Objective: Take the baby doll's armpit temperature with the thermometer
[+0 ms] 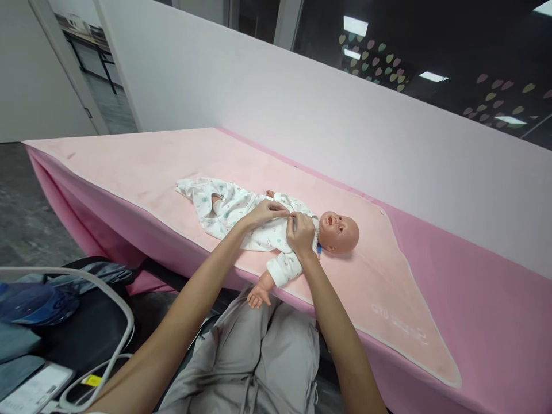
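A baby doll (340, 233) lies on its back across a pink padded mat (379, 276), its head to the right. It wears a white patterned onesie (228, 201). Over the doll's chest, my left hand (268, 213) has its fingers pressed together on the front of the onesie. My right hand (302, 230) pinches the same cloth close to the neck, its fingertips almost meeting those of the left. The exact bit of cloth between the fingers is hidden. One doll arm (263, 290) hangs over the near edge of the mat. A small blue piece (319, 249) shows by the neck.
The mat lies on a table with a pink cloth (495, 299), against a white wall (259, 86). At the lower left, a black chair (95, 339) holds a blue bottle (38, 302), a phone (38, 388) and a white cable (125, 310).
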A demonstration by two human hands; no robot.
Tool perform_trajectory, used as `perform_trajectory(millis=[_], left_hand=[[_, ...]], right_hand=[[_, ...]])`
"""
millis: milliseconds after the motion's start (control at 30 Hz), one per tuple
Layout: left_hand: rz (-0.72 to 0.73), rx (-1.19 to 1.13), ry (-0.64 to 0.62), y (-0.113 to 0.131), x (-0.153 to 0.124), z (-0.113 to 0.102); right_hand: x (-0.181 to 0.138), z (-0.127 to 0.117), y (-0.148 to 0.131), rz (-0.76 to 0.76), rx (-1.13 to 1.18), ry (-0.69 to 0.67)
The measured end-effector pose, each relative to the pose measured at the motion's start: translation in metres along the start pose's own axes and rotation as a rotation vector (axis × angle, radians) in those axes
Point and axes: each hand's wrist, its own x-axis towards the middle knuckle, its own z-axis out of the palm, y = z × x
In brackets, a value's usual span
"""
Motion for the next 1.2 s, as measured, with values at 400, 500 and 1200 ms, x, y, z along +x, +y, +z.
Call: perform_trajectory(millis=[400,500,1200], left_hand=[[0.030,0.129,-0.052,0.002,-0.007,-0.005],[0.051,0.161,-0.050,0.000,-0.008,-0.004],[0.134,0.367,0.073,0.001,-0.014,0.008]], right_hand=[[0.001,0.000,-0.001,-0.017,0.011,0.011],[0.001,-0.001,-0.001,-0.022,0.016,-0.002],[0.002,0.001,0.000,0.025,0.017,-0.044]])
